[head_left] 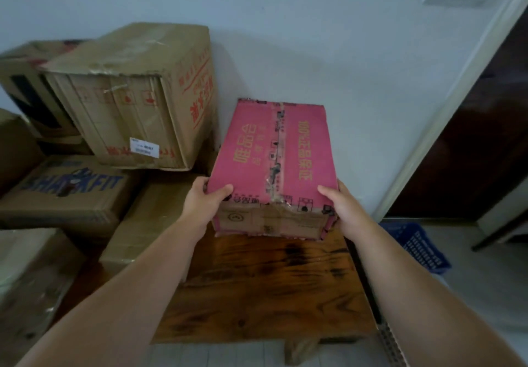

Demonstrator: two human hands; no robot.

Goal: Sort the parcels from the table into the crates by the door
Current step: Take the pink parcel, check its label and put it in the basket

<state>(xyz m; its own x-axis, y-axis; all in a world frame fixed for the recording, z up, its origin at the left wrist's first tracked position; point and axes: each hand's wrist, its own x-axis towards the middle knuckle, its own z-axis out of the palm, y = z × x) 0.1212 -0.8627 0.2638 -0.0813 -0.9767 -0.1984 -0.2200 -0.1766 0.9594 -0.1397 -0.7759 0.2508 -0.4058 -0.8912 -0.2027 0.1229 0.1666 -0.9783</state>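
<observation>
Gripping a taped pink carton [273,155] at both near corners, left hand [204,199] and right hand [344,206] hold it on the wooden table [265,286].

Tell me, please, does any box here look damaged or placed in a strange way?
Yes. The pink box, held by the left hand and right hand, has torn tape on its top seam and a ragged bottom edge. The large brown box sits tilted, print upside down, upper edge crushed.

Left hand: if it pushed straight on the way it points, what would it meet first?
The pink box: the left hand grips its near left corner and angles into it. Beyond it, probably the white wall.
</observation>
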